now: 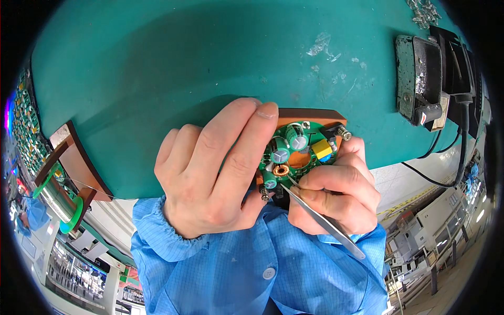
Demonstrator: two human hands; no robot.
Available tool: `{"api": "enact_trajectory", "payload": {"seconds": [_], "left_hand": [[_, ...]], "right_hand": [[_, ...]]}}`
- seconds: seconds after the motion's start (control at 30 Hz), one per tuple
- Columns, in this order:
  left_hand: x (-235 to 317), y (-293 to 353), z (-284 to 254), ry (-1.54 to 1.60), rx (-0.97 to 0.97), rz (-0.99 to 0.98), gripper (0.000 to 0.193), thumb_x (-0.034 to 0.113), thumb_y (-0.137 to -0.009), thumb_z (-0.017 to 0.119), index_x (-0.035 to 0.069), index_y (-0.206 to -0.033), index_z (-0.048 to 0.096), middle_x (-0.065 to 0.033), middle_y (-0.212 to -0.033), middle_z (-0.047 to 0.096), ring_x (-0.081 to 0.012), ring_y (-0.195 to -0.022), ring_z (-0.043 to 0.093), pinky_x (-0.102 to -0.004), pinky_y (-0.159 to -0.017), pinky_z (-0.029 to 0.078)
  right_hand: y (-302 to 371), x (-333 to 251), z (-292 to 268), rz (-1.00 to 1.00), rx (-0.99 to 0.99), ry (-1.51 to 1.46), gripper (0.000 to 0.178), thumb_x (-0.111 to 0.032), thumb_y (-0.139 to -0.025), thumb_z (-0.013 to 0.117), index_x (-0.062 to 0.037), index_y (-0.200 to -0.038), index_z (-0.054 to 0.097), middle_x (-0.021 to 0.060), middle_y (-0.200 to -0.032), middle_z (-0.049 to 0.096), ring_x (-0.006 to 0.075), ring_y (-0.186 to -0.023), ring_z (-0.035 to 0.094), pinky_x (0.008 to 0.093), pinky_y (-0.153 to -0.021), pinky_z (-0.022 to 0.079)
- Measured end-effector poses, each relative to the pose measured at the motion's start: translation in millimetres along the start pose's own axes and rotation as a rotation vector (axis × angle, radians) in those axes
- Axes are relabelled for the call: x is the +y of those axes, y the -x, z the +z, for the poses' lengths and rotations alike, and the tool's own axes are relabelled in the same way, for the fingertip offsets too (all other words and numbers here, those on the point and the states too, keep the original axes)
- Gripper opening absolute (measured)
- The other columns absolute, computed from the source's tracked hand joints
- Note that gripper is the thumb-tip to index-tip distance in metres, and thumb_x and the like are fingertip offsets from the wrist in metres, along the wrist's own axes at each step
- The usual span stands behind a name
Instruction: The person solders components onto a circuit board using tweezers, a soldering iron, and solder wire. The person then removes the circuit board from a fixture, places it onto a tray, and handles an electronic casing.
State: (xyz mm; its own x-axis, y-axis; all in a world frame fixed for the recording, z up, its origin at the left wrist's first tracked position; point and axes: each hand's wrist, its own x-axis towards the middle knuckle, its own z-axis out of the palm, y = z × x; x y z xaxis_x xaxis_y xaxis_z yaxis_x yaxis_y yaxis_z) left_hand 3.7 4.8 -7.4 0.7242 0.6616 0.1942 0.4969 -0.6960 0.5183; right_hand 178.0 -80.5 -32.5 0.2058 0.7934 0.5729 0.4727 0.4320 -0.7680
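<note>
A green circuit board (303, 167) lies against a brown block (315, 114) at the table's near edge. It carries several capacitors (298, 139), a yellow box-shaped component (322, 149) and a copper-wound ring coil (281, 170). One metal spring (344, 132) stands out at the upper right, another (265, 195) at the lower left. My left hand (210, 178) is closed round the board's left side, two fingers reaching its far edge. Metal tweezers (328, 224) are pinched in my right hand (341, 194), their tips just below the coil. The remaining right fingers curl by the board's right side.
A solder wire spool (60, 202) with green flanges sits on a brown stand (79, 163) at left. Many small boards (23, 113) lie beyond it. At right are a worn metal holder (418, 79) and a black cable (464, 136). Loose springs (422, 11) lie at the far right.
</note>
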Motion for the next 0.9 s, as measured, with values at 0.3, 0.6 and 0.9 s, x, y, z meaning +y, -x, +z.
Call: {"api": "enact_trajectory", "payload": {"seconds": [0.3,0.6,0.9], "left_hand": [[-3.0,2.0,0.7,-0.016,0.001,0.028,0.070,0.020,-0.058,0.066,-0.004,-0.124,0.057,-0.0208,-0.114,0.063,-0.0318,-0.086,0.064,-0.0368,-0.065,0.048],[-0.6,-0.6,1.4,-0.033,0.012,0.024,0.069,0.021,-0.059,0.066,-0.004,-0.123,0.058,-0.0209,-0.113,0.063,-0.0317,-0.085,0.064,-0.0367,-0.065,0.048],[0.2,0.5,3.1,-0.025,0.019,0.015,0.069,0.018,-0.057,0.068,-0.005,-0.121,0.058,-0.0212,-0.112,0.063,-0.0309,-0.084,0.064,-0.0359,-0.064,0.046]], "right_hand": [[0.8,-2.5,-1.6,0.041,-0.035,-0.005,0.029,-0.005,-0.051,0.083,-0.0040,-0.075,0.067,0.0077,-0.075,0.066,0.0142,-0.051,0.049,0.0306,-0.056,0.034],[-0.7,-1.7,-1.3,0.037,-0.012,-0.014,0.029,-0.003,-0.050,0.082,-0.0033,-0.074,0.067,0.0076,-0.074,0.066,0.0145,-0.051,0.048,0.0304,-0.056,0.034],[-1.7,-2.3,-1.0,0.038,-0.010,-0.006,0.028,-0.003,-0.049,0.082,-0.0032,-0.073,0.067,0.0075,-0.074,0.065,0.0148,-0.051,0.049,0.0306,-0.056,0.034]]}}
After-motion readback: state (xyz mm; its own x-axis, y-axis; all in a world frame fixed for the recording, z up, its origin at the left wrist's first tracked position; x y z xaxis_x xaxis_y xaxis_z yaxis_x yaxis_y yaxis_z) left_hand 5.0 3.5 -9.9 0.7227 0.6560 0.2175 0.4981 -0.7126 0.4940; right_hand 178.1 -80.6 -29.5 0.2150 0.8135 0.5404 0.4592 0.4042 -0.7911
